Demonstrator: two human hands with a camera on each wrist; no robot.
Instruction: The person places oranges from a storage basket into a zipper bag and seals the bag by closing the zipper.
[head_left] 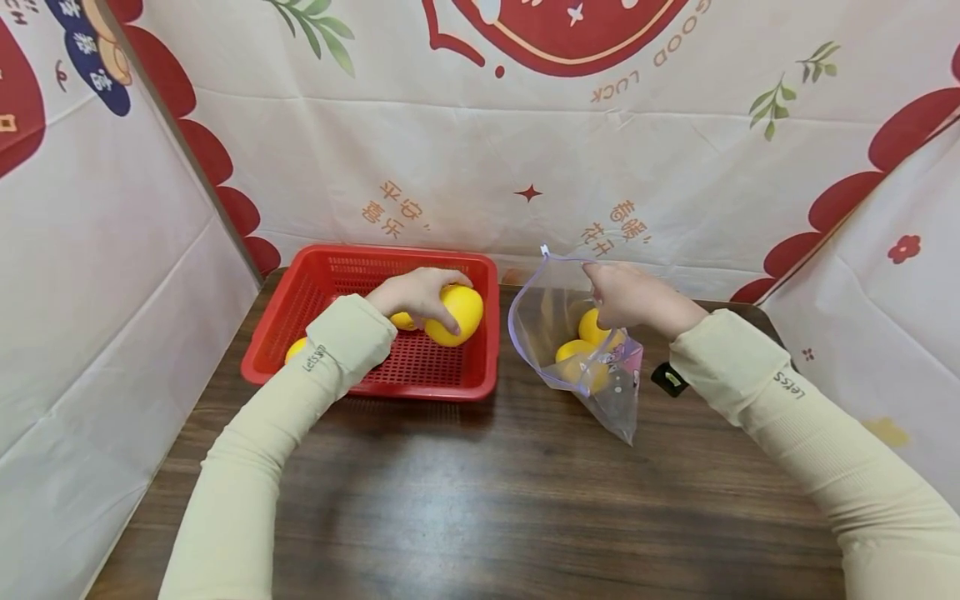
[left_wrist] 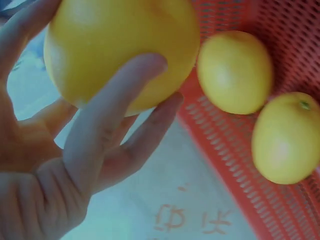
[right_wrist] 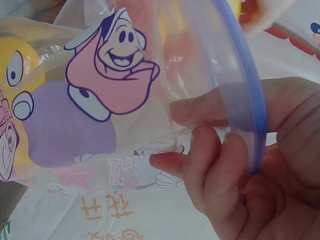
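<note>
A round yellow citrus fruit [head_left: 463, 315] is in my left hand [head_left: 420, 296], gripped between thumb and fingers above the right half of a red plastic basket [head_left: 491, 350]. More yellow fruits [left_wrist: 235, 72] lie in the basket, partly hidden by the left arm in the head view. My right hand [head_left: 630, 296] pinches the rim of a clear zip bag [head_left: 542, 312] with a purple-blue seal, its thumb inside the mouth. The bag's mouth gapes toward the basket. Several yellow fruits [head_left: 576, 354] sit inside it. Cartoon figures [right_wrist: 120, 70] are printed on the plastic.
A small black object [head_left: 669, 379] lies on the dark wooden table [head_left: 450, 500], right of the bag beside the right sleeve. Printed white cloth [head_left: 465, 167] hangs close behind the basket and bag, and along both sides.
</note>
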